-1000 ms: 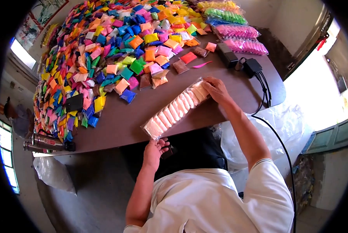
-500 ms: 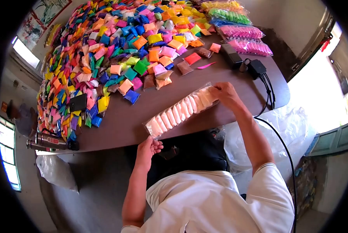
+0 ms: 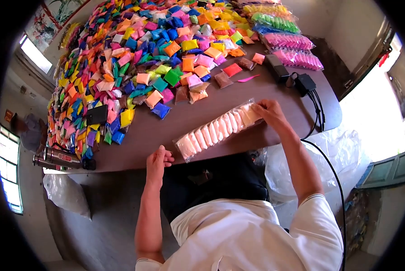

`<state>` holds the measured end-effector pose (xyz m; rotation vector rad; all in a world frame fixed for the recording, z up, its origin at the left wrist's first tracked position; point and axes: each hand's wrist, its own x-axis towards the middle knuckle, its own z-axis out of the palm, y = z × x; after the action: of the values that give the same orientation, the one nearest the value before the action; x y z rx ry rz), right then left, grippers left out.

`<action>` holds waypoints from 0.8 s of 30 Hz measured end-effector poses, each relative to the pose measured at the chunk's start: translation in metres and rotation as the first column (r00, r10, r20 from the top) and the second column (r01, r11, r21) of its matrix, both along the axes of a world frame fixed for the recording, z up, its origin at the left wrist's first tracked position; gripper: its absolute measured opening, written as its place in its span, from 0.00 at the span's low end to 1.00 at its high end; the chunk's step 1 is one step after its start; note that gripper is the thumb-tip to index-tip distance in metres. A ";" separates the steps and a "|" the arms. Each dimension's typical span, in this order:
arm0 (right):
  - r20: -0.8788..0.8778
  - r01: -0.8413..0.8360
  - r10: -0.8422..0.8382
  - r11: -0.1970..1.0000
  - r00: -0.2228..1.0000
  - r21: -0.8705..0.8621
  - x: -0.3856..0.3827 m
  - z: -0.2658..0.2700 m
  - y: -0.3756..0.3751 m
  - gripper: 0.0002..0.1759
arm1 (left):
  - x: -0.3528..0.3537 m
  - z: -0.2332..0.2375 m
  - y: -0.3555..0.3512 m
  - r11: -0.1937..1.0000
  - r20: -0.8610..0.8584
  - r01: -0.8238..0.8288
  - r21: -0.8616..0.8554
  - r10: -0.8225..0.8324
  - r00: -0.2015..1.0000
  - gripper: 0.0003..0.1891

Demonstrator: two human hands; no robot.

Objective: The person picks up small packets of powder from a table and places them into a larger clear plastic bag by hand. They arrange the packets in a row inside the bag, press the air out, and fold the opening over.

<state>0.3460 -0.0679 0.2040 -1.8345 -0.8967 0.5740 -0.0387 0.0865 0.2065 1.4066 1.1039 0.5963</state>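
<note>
A long clear plastic bag (image 3: 214,129) holds a row of several pale peach packets and lies slantwise over the front of the table. At its far right end my right hand (image 3: 271,113) pinches the plastic between thumb and fingers. My left hand (image 3: 158,166) is just off the bag's near left end, touching nothing, with its thumb raised and its fingers loosely bent. Beyond the bag are a blue packet (image 3: 161,110) and a brown packet (image 3: 223,80), both loose on the table.
A big heap of colourful small packets (image 3: 135,58) covers the table's left and back. Filled bags (image 3: 297,58) are stacked at back right, near a black box (image 3: 277,68) and a cabled black adapter (image 3: 305,83). Metal flasks (image 3: 60,158) lie at the left corner.
My left hand has let go of the bag's left end and moved left, away from it. My right hand keeps hold of the other end. The view has shifted slightly.
</note>
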 end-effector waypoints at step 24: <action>-0.130 0.059 -0.048 0.995 0.990 0.080 -0.019 -0.016 -0.001 0.16 | 0.038 -0.028 -0.023 0.903 -0.107 -0.043 0.427 0.098 0.989 0.26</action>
<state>0.3271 -0.0692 0.1880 -1.7210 -0.7721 0.6044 -0.0005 0.0636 0.1790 1.8044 1.1744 0.8470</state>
